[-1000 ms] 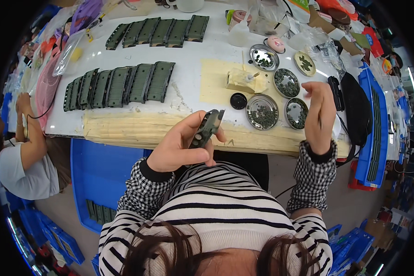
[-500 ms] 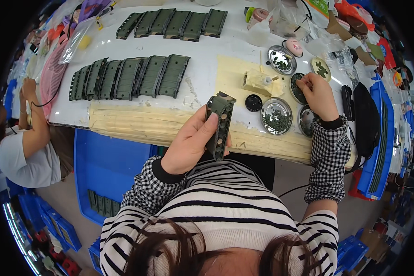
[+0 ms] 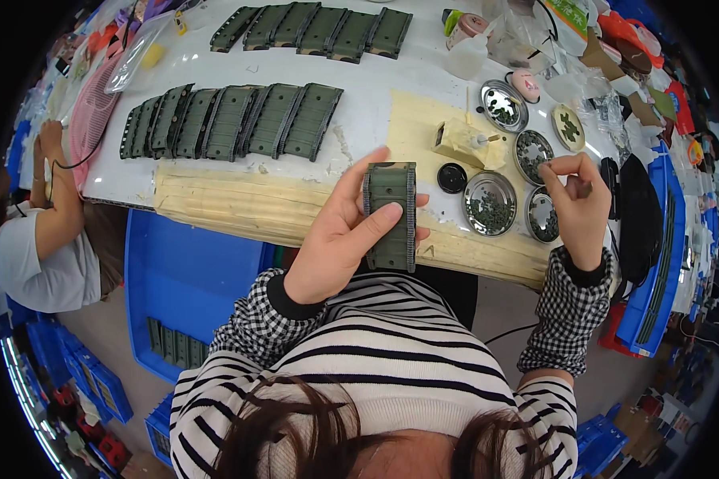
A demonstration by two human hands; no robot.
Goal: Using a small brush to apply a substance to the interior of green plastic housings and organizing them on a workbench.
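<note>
The left hand point(image 3: 330, 249) grips a curved green piece point(image 3: 391, 188) upright just off the near edge of the worktop point(image 3: 363, 100), thumb pressed on its face and fingers wrapped behind it. The right hand point(image 3: 583, 209) has thumb and index finger brought together at the near right rim of a metal dish point(image 3: 516, 158) of small dark green bits; whether a bit is pinched between them is too small to tell.

Left of and nearer than that dish stands a wider metal dish point(image 3: 491, 231), with a black round cup point(image 3: 452, 177) to its left. A pale yellow block point(image 3: 458, 142) sits farther off, on a yellow sheet point(image 3: 407, 128).

On the left of the worktop, similar green pieces lie side by side in a near row point(image 3: 232, 120) and a far row point(image 3: 321, 33). Below the near edge, a blue bin point(image 3: 200, 263) holds more green pieces point(image 3: 176, 343). At far left sits another person point(image 3: 48, 267).
</note>
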